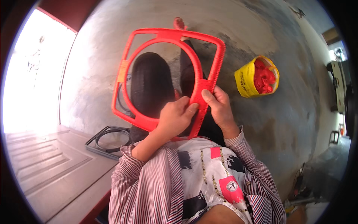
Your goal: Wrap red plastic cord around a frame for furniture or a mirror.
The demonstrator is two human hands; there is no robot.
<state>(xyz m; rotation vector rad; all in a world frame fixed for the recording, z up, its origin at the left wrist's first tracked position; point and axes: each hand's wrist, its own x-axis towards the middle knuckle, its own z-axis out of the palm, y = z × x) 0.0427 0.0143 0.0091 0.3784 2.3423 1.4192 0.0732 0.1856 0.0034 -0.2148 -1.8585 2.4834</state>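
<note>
A red-wrapped frame [219, 61], a rounded square with a ring inside it, is held up over my lap. Red strip covers its bars, with one orange patch on the left side. My left hand [174, 116] is closed at the ring's lower right, thumb and fingers pinching the wrapped edge. Around the right side bar, where ring and square meet, my right hand [220, 108] grips with its thumb on top and fingers behind. The two hands are close together but apart. My dark-trousered knee shows through the ring.
A yellow bag [246, 80] filled with red strips stands on the concrete floor to the right. Dark unwrapped frames [109, 139] lie by my left side, next to a panelled door-like board [48, 160]. A bright doorway [31, 74] is at the far left.
</note>
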